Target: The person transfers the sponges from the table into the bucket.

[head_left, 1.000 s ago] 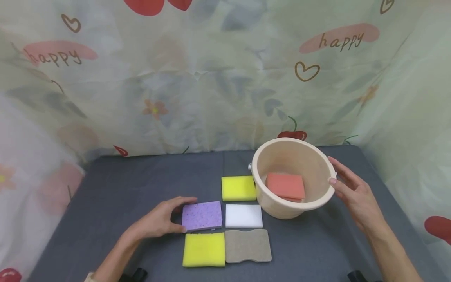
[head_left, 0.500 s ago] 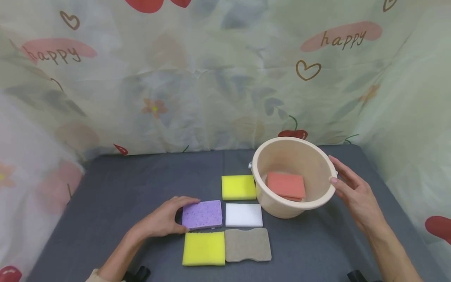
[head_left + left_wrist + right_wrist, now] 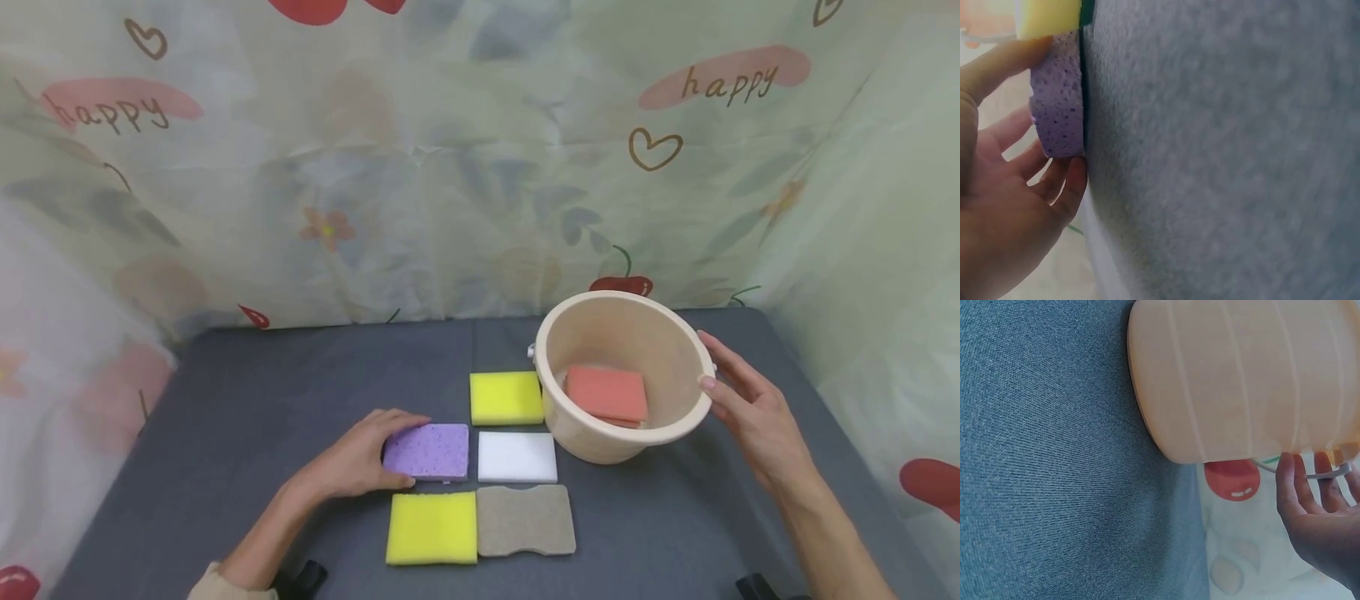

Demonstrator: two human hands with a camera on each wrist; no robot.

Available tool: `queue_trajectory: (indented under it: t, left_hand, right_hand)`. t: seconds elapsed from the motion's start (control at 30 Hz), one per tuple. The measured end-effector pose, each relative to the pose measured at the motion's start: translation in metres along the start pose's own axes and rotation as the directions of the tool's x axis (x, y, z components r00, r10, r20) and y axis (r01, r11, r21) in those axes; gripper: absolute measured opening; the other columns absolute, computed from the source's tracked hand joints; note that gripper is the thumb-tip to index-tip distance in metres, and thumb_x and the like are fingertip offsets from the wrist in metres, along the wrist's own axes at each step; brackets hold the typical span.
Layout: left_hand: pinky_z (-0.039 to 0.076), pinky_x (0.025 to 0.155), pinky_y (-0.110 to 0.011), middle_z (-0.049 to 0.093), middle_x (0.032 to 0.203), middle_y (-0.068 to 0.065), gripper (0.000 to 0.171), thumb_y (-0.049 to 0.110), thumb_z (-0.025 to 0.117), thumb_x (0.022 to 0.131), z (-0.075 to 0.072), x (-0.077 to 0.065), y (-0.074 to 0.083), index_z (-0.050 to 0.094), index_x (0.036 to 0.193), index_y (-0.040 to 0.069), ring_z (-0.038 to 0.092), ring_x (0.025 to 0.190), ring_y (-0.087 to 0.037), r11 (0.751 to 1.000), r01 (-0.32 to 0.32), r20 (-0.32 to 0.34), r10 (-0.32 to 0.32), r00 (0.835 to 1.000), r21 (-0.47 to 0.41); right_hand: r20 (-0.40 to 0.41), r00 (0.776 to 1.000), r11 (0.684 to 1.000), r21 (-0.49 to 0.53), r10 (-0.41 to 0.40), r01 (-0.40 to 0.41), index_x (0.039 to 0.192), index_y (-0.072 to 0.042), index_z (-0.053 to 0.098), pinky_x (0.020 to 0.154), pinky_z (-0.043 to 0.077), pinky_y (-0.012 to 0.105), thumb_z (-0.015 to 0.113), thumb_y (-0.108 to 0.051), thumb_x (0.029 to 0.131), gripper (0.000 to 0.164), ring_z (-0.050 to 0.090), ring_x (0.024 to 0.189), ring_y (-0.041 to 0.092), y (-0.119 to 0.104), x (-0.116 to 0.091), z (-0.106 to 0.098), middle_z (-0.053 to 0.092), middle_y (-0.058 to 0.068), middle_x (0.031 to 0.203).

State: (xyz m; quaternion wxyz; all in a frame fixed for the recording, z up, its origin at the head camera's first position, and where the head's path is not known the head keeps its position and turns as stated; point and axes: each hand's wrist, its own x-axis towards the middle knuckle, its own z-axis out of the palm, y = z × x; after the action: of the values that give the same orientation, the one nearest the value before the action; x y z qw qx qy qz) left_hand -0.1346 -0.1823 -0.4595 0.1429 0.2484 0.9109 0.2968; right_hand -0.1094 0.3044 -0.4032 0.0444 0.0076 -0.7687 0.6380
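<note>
My left hand [image 3: 356, 454] grips a purple speckled sponge [image 3: 431, 452], thumb on its near edge and fingers round the far side. The left wrist view shows the sponge [image 3: 1059, 100] close against the dark cloth, thumb and fingers at opposite ends. At the right, my right hand [image 3: 761, 421] holds the rim of a cream bucket [image 3: 592, 447], its thumb over the lip and the other fingers outside. Inside the bucket lies a salmon-red sponge [image 3: 606, 392], apparently on top of another one. Ribbed bucket wall [image 3: 1235, 381] and fingertips touching it appear in the right wrist view.
Right of the purple sponge lies a white sponge [image 3: 517, 457]. A yellow sponge [image 3: 506, 398] sits behind it beside the bucket. Nearer are another yellow sponge [image 3: 432, 529] and a grey notched sponge [image 3: 525, 521]. A patterned curtain [image 3: 420, 167] hangs behind the dark table [image 3: 322, 367].
My left hand has moved slightly right and closed round the purple sponge, whose near edge has turned a little straighter. The right hand and bucket look unchanged.
</note>
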Motion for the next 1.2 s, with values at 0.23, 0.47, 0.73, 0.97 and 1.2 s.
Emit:
queue_trajectory:
  t: [0.23,0.47,0.73,0.97,1.2]
  left_hand:
    - [0.045,0.097,-0.046,0.057,0.13,0.003,0.069,0.028,0.084,0.077,-0.008,-0.002,0.002,0.056,0.14,0.021,0.053,0.115,-0.017,0.999,0.036,0.02,-0.035,0.999,-0.034]
    - [0.045,0.098,-0.045,0.058,0.131,0.003,0.064,0.025,0.081,0.079,-0.017,-0.003,0.003,0.056,0.138,0.02,0.054,0.112,-0.015,0.999,0.012,-0.013,-0.012,1.0,-0.036]
    - [0.046,0.098,-0.045,0.059,0.132,0.003,0.065,0.024,0.08,0.079,-0.029,-0.003,0.013,0.055,0.139,0.019,0.055,0.111,-0.014,0.999,-0.034,-0.087,0.032,0.996,-0.022]
    - [0.045,0.099,-0.048,0.057,0.136,0.003,0.067,0.03,0.08,0.08,-0.037,-0.006,0.02,0.053,0.141,0.024,0.055,0.117,-0.019,0.998,-0.059,-0.14,0.053,0.989,-0.037]
    - [0.045,0.097,-0.048,0.056,0.138,0.003,0.066,0.036,0.077,0.084,-0.043,-0.001,0.026,0.052,0.143,0.023,0.054,0.118,-0.019,0.992,-0.117,-0.174,0.108,0.979,-0.04]
  right_hand:
    - [0.016,0.999,0.997,0.077,-0.029,0.027,0.154,-0.017,0.038,0.086,0.048,0.011,0.061,-0.014,0.1,0.059,0.05,0.124,-0.001,-0.001,-0.002,0.0,0.034,0.004,0.159]
    - [0.021,0.999,0.996,0.085,-0.035,0.033,0.154,-0.016,0.039,0.087,0.048,0.012,0.06,-0.014,0.1,0.058,0.049,0.124,-0.001,0.0,-0.002,0.0,0.034,0.003,0.158]
    - [0.012,0.999,0.997,0.066,-0.031,0.03,0.154,-0.017,0.038,0.086,0.047,0.011,0.061,-0.015,0.1,0.059,0.049,0.124,-0.001,0.001,-0.003,0.0,0.033,0.004,0.159]
    - [0.023,0.999,0.995,0.097,-0.031,0.029,0.154,-0.016,0.039,0.087,0.049,0.013,0.059,-0.013,0.1,0.058,0.051,0.123,-0.002,0.001,-0.01,0.001,0.037,0.001,0.157]
    - [0.015,0.999,0.995,0.09,-0.046,0.044,0.154,-0.016,0.039,0.087,0.049,0.013,0.059,-0.012,0.101,0.057,0.051,0.123,-0.001,-0.002,-0.014,0.001,0.038,0.0,0.155]
